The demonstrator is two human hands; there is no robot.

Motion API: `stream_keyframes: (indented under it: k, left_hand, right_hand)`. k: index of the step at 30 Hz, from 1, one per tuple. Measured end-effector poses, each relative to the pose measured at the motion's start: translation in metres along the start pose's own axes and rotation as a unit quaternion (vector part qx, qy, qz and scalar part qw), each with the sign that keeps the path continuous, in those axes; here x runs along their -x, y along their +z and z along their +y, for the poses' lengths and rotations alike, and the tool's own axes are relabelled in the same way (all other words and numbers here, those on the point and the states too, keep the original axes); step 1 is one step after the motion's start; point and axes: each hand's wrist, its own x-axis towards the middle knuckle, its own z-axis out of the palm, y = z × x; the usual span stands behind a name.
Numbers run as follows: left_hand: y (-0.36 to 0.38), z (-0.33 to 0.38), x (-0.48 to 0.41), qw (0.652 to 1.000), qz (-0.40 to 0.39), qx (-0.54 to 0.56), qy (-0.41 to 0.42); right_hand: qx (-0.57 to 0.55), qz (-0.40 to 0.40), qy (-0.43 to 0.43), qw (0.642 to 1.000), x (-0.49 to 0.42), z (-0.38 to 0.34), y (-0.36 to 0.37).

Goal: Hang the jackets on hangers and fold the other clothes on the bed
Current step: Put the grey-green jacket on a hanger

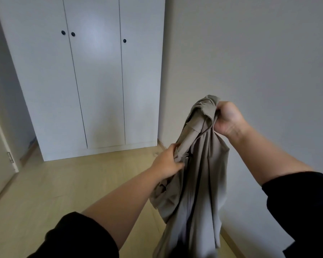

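Right of the white wardrobe (93, 81), in front of the pale wall (250, 62), a khaki garment (199, 183) hangs in the air between two hands. Seen from the head camera, the right hand (227, 118) is the higher one, about level with the wardrobe's lower half, its fingers curled tight round the bunched top edge of the cloth. The left hand (168, 162) is lower, near the level of the wardrobe's foot, its fingers pinching a fold on the garment's left side. From these two grips the cloth drops in long creased folds to the bottom edge of the picture. A dark line runs down its middle; I cannot tell whether it is a zip. A small pale mark near the top edge is too small to read. The wardrobe has three closed doors with round dark knobs (73, 34) and stands on a light wood floor (63, 183). Left of the wardrobe, part of a pale door (0, 146) shows. Black sleeves (78, 237) cover both upper arms.
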Motion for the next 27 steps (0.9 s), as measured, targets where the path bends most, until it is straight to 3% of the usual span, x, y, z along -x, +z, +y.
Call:
stream_keyframes:
  k: [3, 6, 11, 14, 17, 20, 22, 27]
  left_hand:
    - [-0.009, 0.002, -0.007, 0.996, 0.014, 0.069, -0.060]
    - [-0.031, 0.009, -0.010, 0.982, -0.019, 0.165, -0.090]
    - [-0.077, 0.027, -0.013, 0.950, -0.189, 0.220, -0.117]
    - [-0.092, 0.036, -0.018, 0.952, -0.192, 0.202, -0.131]
    - [-0.096, 0.044, -0.026, 0.957, -0.097, 0.236, -0.140]
    - [-0.099, 0.055, -0.031, 0.948, -0.020, 0.304, -0.095]
    - [-0.103, 0.064, -0.032, 0.951, 0.002, 0.303, -0.067]
    - [-0.096, 0.082, -0.026, 0.962, 0.014, 0.269, -0.042]
  right_hand:
    - [0.034, -0.036, 0.004, 0.999, 0.001, -0.005, -0.005]
    - [0.169, -0.022, -0.001, 0.985, 0.001, -0.008, -0.022]
    - [0.385, -0.001, -0.036, 0.922, 0.002, -0.011, -0.047]
    - [0.531, -0.033, -0.054, 0.845, 0.004, -0.010, -0.044]
    - [0.630, 0.001, -0.120, 0.768, 0.004, -0.005, -0.038]
    - [0.711, 0.035, -0.140, 0.688, 0.003, 0.000, -0.040]
    - [0.714, 0.028, -0.098, 0.692, 0.005, 0.006, -0.040]
    - [0.608, -0.049, -0.049, 0.791, 0.017, 0.026, -0.028]
